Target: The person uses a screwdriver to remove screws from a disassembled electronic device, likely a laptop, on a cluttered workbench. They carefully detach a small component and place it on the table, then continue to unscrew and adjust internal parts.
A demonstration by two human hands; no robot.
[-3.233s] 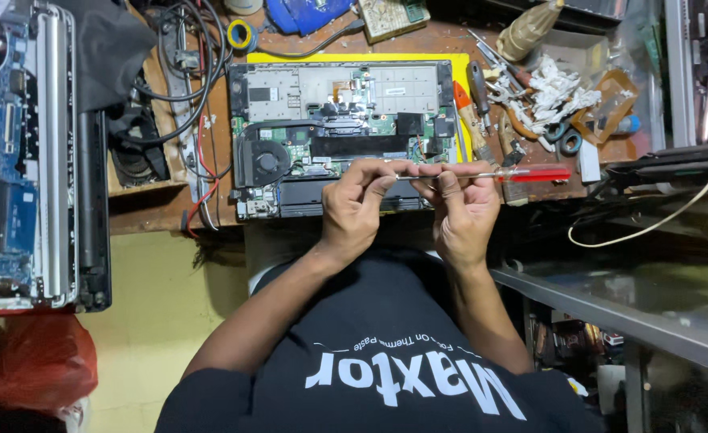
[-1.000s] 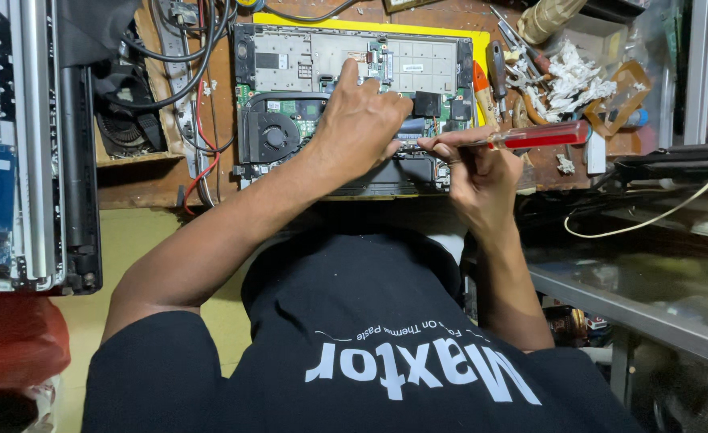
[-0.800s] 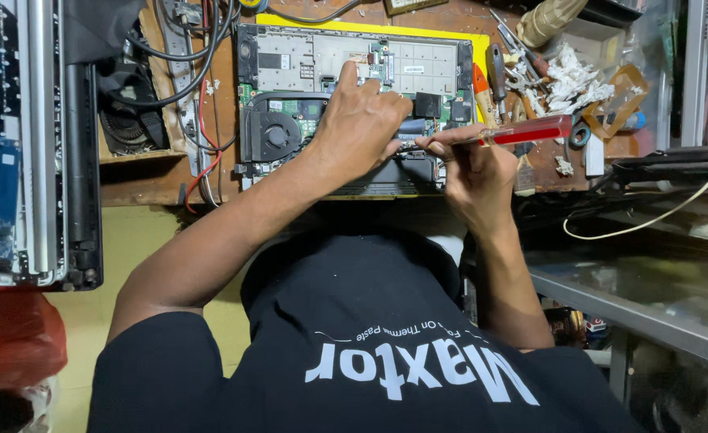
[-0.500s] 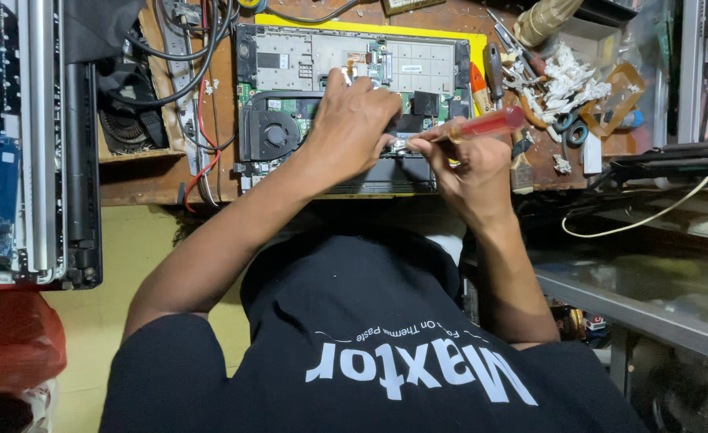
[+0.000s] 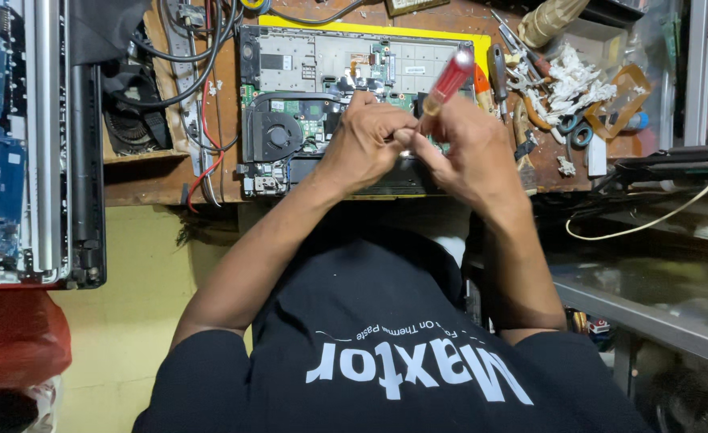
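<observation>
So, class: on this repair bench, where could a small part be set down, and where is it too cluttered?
Bare wood shows on the bench between the loose fan and the opened laptop. Right of the laptop, the tools and white scraps crowd it. Both hands, left hand and right hand, cover the laptop's middle.

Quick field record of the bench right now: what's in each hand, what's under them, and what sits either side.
right hand: grips red-handled screwdriver, handle tilted up
left hand: closed at the screwdriver's lower end, touching right hand
under hands: opened laptop, fan exposed
right of laptop: loose tools, tape roll
left: second opened laptop
</observation>
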